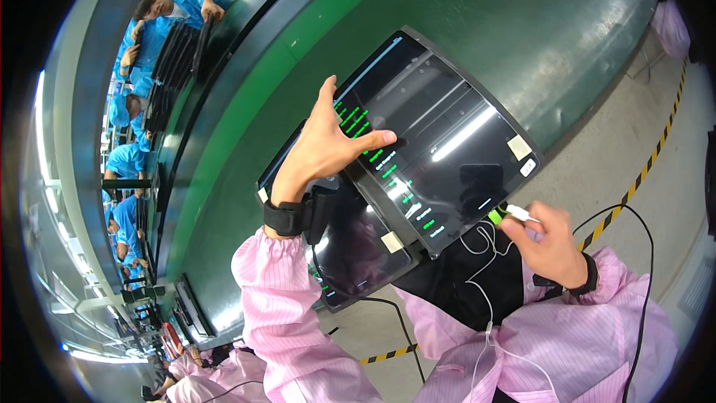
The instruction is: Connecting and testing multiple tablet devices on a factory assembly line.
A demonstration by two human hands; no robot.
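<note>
My left hand [321, 145] holds a large black tablet [455, 130] by its left edge. Its thumb lies on the lit screen beside rows of green text, and the index finger stretches along the edge; the other fingers are hidden. At the tablet's near right edge, my right hand [548, 242] pinches a white cable plug [520, 213]. A bright green piece [495, 216] sits between the plug and the tablet; whether the plug is seated I cannot tell. A second dark tablet [354, 246] lies partly under the first, below my left forearm.
Both tablets are on a green bench [537, 37], reaching over its near edge. Thin white wires [485, 283] and a black cord [649, 276] hang around my lap. Striped floor tape [656, 149] runs at right. People in blue [160, 37] work across the far left bench.
</note>
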